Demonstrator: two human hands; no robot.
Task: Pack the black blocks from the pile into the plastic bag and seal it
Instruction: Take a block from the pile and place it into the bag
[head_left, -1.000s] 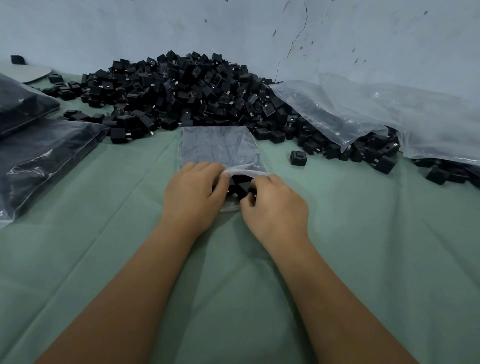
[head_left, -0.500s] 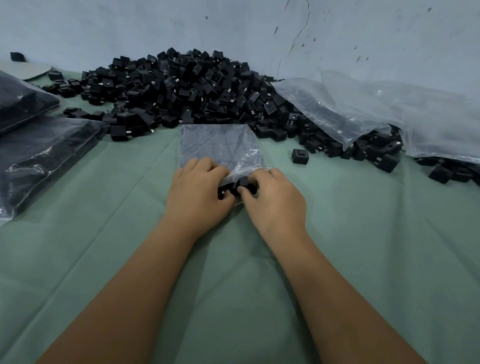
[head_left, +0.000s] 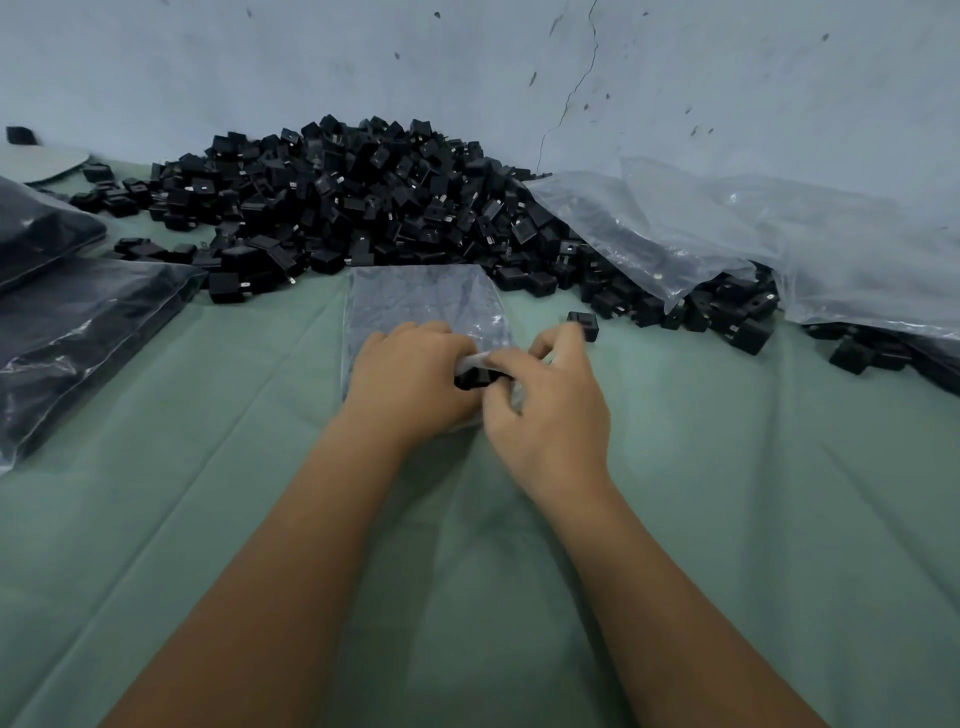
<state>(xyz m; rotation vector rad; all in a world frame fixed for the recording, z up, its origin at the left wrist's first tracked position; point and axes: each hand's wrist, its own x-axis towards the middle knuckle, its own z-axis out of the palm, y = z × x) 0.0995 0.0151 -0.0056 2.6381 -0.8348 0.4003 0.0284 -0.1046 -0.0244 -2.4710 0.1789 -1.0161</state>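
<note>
Left hand (head_left: 410, 379): lies palm down on the near end of the plastic bag (head_left: 423, 299), fingers curled over its mouth and gripping the film.
Right hand (head_left: 545, 410): just beside the left, touching it; thumb and fingers pinch the crumpled edge of the bag's mouth.
Block at the mouth (head_left: 475, 378): a black block shows between the two hands, partly hidden; whether it is fully inside the bag cannot be told.
Plastic bag: flat on the green cloth (head_left: 753, 493), its far end touching the foot of the pile; dark contents show dimly through the film.
Loose block (head_left: 583, 326): alone on the cloth, just beyond the right fingertips.
Pile (head_left: 358, 202): black blocks heaped against the wall at the cloth's far edge.
Clear bags (head_left: 727, 234): crumpled over the pile's right end, towards the far right corner.
Filled bags (head_left: 72, 332): dark, stacked along the left edge.
</note>
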